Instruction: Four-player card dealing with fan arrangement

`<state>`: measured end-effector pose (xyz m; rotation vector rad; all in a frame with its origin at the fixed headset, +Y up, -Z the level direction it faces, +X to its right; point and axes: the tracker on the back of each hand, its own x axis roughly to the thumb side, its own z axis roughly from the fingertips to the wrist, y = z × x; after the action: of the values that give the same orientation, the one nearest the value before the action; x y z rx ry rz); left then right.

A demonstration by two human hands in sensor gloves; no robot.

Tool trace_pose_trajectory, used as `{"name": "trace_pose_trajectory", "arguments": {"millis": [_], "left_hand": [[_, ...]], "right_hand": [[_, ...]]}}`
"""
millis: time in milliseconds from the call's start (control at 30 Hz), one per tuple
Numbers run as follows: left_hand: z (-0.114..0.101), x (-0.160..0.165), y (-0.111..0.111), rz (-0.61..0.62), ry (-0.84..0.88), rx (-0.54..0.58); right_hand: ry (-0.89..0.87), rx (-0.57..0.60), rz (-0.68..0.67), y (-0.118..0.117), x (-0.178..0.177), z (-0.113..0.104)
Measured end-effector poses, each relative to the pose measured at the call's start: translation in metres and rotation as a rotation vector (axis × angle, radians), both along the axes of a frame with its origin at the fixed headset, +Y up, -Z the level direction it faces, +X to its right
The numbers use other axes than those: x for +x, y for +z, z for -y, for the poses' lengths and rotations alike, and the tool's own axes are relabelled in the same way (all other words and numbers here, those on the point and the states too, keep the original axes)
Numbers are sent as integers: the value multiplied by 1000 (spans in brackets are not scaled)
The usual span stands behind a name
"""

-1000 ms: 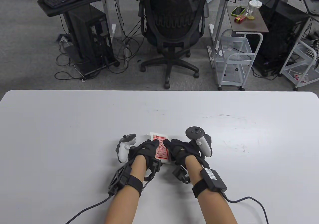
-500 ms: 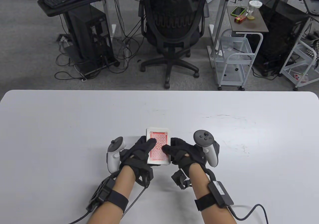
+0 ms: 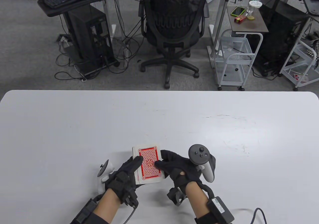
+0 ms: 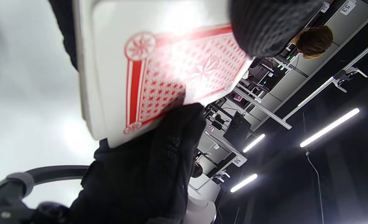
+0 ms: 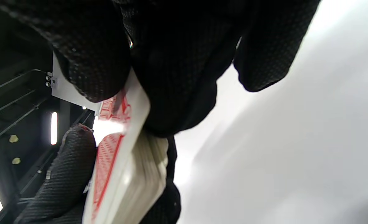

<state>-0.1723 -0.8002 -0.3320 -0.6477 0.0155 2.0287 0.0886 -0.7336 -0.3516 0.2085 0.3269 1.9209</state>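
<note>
A deck of red-backed cards (image 3: 148,165) is held above the white table (image 3: 74,124) near its front edge. My left hand (image 3: 129,169) grips the deck from its left side, thumb on the top card. My right hand (image 3: 163,160) pinches the top card at the deck's right edge, thumb on its back and fingers under it. That card sits slightly offset to the right. The left wrist view shows the deck (image 4: 159,68) with my left thumb (image 4: 171,140) on it. The right wrist view shows the deck's edge (image 5: 134,174) below my right fingers (image 5: 171,62).
No cards lie on the table. Beyond the far edge stand a black office chair (image 3: 173,27), a white wire cart (image 3: 234,56) and computer towers on the floor.
Both hands have carried the deck back toward the table's front edge and a little left. The top card now sits offset to the right under my right thumb.
</note>
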Motion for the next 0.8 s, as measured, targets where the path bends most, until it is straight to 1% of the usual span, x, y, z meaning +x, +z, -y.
{"name": "trace_pose_trajectory", "arguments": {"millis": [67, 167, 267, 367, 500, 600, 667, 767, 800], "left_hand": [[2, -4, -2, -11, -21, -13], [5, -11, -6, -16, -35, -34], [6, -21, -10, -37, -105, -38], [9, -35, -12, -98, -181, -72], [11, -46, -15, -136, -197, -87], [12, -51, -17, -152, -208, -88], [13, -51, -18, -151, -207, -91], [14, -52, -19, -146, -215, -92], [14, -52, -19, -142, -222, -93]], "right_hand": [[-39, -21, 17, -2, 0, 7], [-118, -95, 16, -7, 4, 17], [-97, -88, 36, -14, 9, 19], [5, -45, 71, -34, 18, 12], [191, 24, 159, -62, 21, 8], [385, 31, 159, -91, 14, 12], [494, 33, 187, -108, 10, 15], [584, 2, 187, -130, 1, 23], [647, 1, 197, -136, -3, 25]]}}
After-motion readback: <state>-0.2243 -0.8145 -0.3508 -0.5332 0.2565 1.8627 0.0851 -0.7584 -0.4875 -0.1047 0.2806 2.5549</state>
